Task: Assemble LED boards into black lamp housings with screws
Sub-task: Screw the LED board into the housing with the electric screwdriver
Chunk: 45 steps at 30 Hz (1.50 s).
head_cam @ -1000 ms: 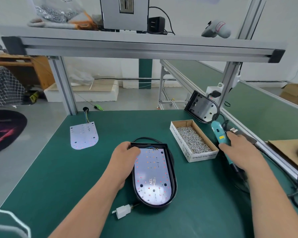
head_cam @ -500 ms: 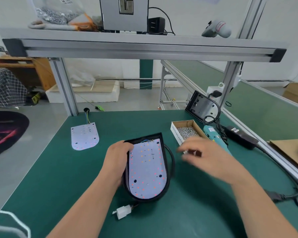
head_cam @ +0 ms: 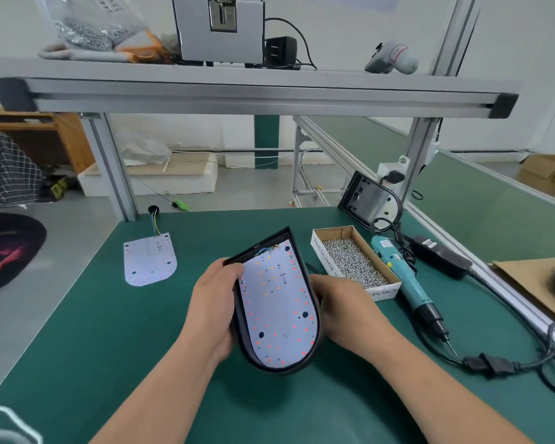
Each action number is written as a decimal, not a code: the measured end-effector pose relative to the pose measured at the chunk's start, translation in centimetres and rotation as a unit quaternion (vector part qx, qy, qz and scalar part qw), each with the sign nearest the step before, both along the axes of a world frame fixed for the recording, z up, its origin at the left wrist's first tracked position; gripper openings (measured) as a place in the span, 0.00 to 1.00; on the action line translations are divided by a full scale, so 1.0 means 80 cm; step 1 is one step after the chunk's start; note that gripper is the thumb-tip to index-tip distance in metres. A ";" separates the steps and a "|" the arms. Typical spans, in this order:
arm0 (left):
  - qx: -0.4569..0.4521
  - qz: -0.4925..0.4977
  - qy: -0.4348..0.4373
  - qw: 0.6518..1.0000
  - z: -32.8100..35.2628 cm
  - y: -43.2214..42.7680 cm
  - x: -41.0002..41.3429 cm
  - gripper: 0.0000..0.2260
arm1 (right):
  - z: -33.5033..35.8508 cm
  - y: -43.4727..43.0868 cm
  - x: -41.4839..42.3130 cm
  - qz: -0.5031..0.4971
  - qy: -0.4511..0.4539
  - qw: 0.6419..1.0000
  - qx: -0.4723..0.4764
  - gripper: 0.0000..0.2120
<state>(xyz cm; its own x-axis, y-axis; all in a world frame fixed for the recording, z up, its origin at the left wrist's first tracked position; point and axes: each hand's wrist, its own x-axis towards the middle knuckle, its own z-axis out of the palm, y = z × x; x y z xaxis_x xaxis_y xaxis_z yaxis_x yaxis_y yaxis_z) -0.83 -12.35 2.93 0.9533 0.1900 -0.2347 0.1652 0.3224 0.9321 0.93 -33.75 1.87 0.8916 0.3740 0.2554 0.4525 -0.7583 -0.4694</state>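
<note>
A black lamp housing [head_cam: 241,334] with a white LED board [head_cam: 277,302] seated in it is lifted off the green mat and tilted toward me. My left hand [head_cam: 213,306] grips its left edge, thumb on the board's rim. My right hand [head_cam: 340,306] holds the right side from behind, fingers hidden by the housing. A second loose LED board [head_cam: 149,259] with wires lies flat at the left. A cardboard box of screws [head_cam: 354,261] stands right of the housing. The teal electric screwdriver [head_cam: 404,280] lies on the mat beside the box.
Another black housing [head_cam: 370,200] leans against the frame post at the back right. A black power adapter [head_cam: 439,256] and its cables [head_cam: 510,363] trail along the right edge. An aluminium shelf [head_cam: 253,94] spans overhead. Cardboard [head_cam: 532,277] lies at far right.
My right hand left the screwdriver lying by the box and came across to the housing's right side. Both hands have lifted and tilted the housing off the mat.
</note>
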 end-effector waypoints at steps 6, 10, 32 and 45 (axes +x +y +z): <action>-0.019 -0.022 -0.001 1.000 -0.012 -0.009 -0.001 0.11 | -0.005 0.010 0.003 -0.014 0.048 0.994 0.095 0.06; -0.017 -0.023 0.008 1.000 -0.015 -0.002 0.002 0.11 | -0.008 0.012 0.002 0.053 0.076 0.993 0.075 0.05; -0.093 -0.121 0.024 0.988 -0.012 0.018 0.010 0.13 | -0.002 0.008 0.006 0.072 -0.045 0.983 0.164 0.03; -0.073 -0.163 0.010 0.984 -0.002 0.023 0.007 0.12 | 0.007 -0.006 0.021 -0.053 0.055 0.996 0.051 0.13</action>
